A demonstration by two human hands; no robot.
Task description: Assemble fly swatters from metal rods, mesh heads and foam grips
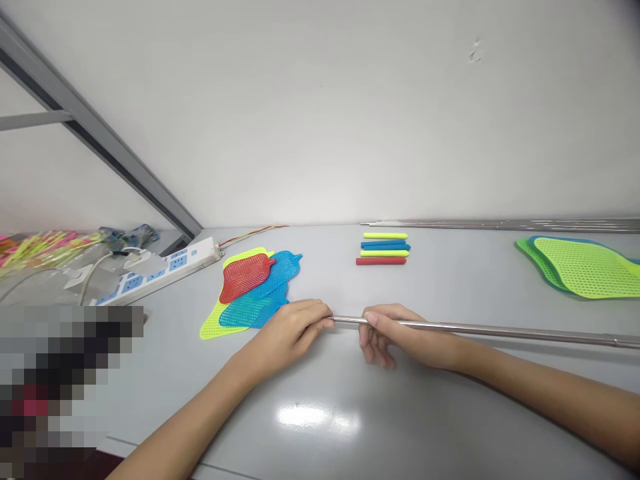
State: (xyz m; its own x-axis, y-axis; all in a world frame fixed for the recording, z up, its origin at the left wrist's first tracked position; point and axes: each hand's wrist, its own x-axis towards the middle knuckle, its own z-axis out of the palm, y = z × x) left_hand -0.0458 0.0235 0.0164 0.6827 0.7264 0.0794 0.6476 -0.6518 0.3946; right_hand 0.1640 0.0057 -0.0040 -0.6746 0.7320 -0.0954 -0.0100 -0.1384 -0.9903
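Note:
A thin telescopic metal rod [500, 328] runs level above the table, its thicker sections toward the right edge of the view. My left hand [293, 333] pinches the rod's narrow left end between thumb and fingertips. A short way along it, my right hand [395, 333] grips the rod between thumb and index finger, other fingers curled below. Just behind my left hand lie overlapping mesh fly swatter heads: a red one [245, 277], blue ones [277, 272] and yellow-green ones [210, 323]. Beyond my right hand, several plastic handle tubes [384, 253] in yellow, blue and red lie in a row.
More metal rods [500, 225] lie along the wall at the back right. Green and blue swatter heads [590, 270] are stacked at the right. A white power strip [165, 270] with cords stands at the left, near colourful bagged items [45, 253]. A blurred patch covers the lower left.

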